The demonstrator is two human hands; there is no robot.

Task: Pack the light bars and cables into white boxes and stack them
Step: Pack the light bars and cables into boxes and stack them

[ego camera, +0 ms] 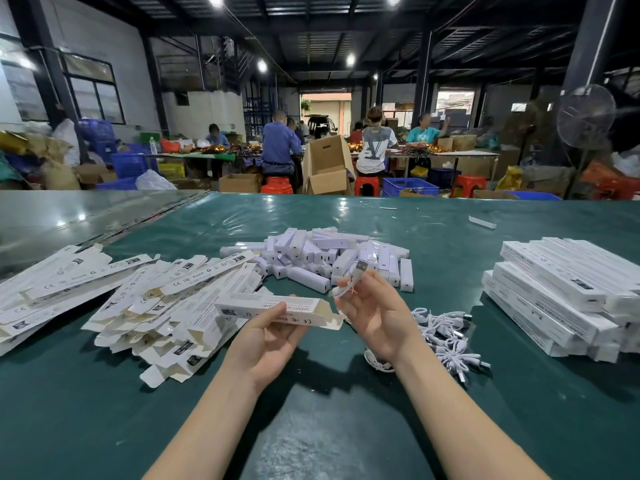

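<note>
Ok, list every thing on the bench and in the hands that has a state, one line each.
Box in the left hand: unfolded into shape, right end flap open.
Cable in the right hand: bundled, not yet in the box.
Left hand: gripping the box.
Right hand: pinching the cable.
Flat boxes: unfolded, heaped loosely.
Light bars: loose pile, unpacked.
Spare cables: tied bundles, heaped.
Packed boxes: closed, stacked.

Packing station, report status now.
Left hand grips open white box. Right hand grips coiled cable. Box's open end faces cable, nothing between.
</note>
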